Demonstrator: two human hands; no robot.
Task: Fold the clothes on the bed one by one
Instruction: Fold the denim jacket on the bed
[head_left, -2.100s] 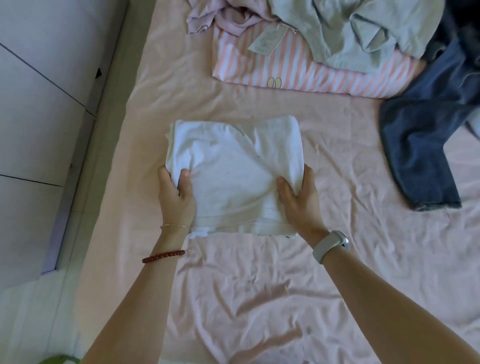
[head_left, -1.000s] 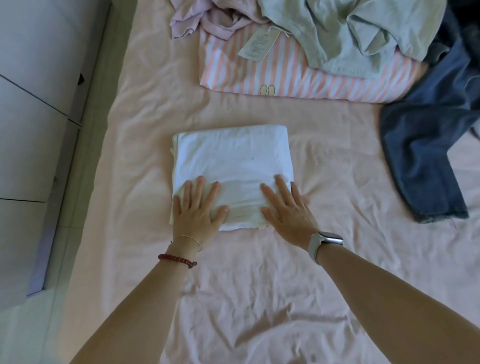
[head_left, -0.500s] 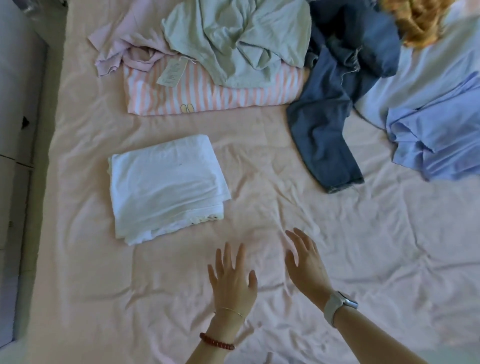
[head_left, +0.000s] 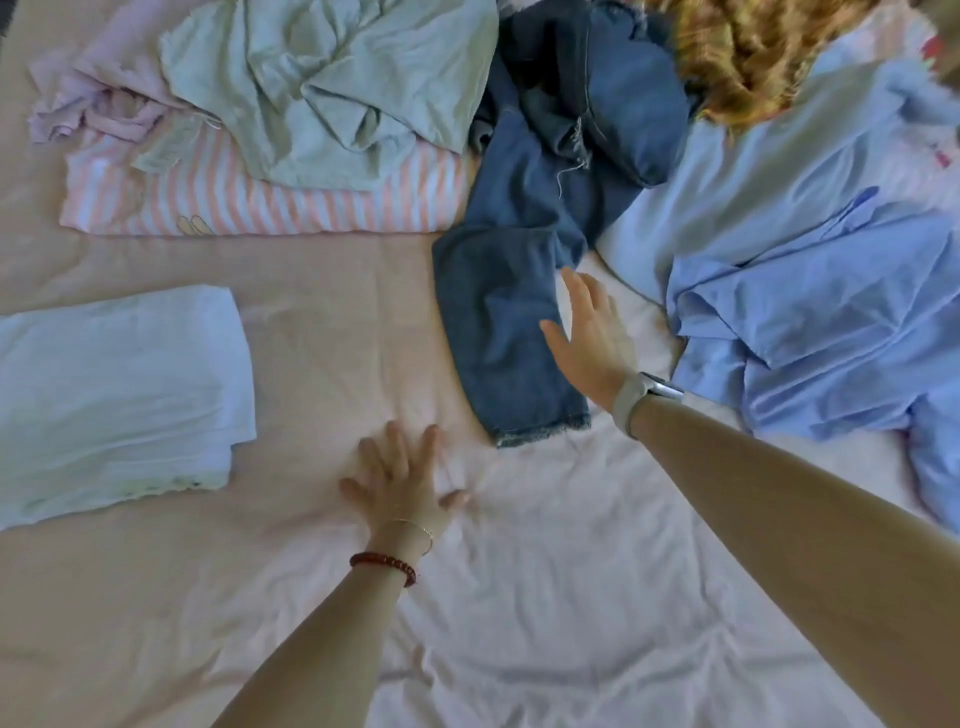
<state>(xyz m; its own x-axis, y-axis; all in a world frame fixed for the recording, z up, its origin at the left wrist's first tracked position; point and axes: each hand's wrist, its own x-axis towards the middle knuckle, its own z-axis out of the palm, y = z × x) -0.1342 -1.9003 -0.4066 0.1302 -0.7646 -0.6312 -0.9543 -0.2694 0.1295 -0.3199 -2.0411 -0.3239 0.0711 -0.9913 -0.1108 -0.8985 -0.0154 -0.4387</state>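
The left hand lies flat on the pink sheet, fingers spread, holding nothing. Beyond it, the right hand is open over the leg of the jeans, gripping nothing. A folded white garment lies left; unfolded clothes are heaped farther back.

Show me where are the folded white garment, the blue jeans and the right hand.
folded white garment (head_left: 114, 395), head view, middle of its top layer.
blue jeans (head_left: 498, 332), head view, on the lower leg.
right hand (head_left: 592, 343), head view, back of the hand.
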